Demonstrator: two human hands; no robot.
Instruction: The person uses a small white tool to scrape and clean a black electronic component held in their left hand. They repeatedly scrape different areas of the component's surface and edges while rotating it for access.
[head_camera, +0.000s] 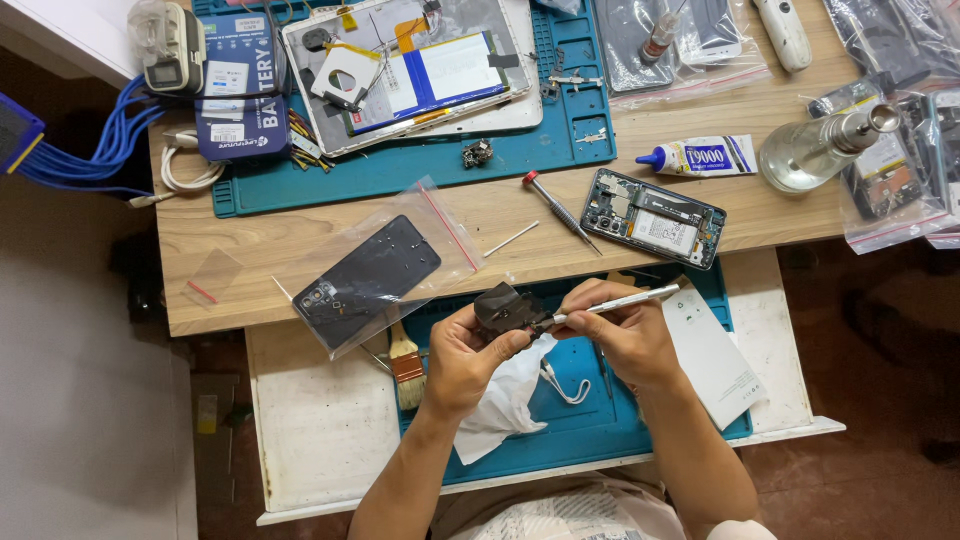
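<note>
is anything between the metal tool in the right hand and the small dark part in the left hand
Nothing visible. The right hand holds the metal tool with its tip right at the dark part, which the left hand grips from below. A white cloth hangs under both hands, not between them.

We see two bare forearms with no sleeves, watch or rings on the left hand (462, 358) or right hand (625, 335) (a pale patterned garment shows at the lap).
</note>
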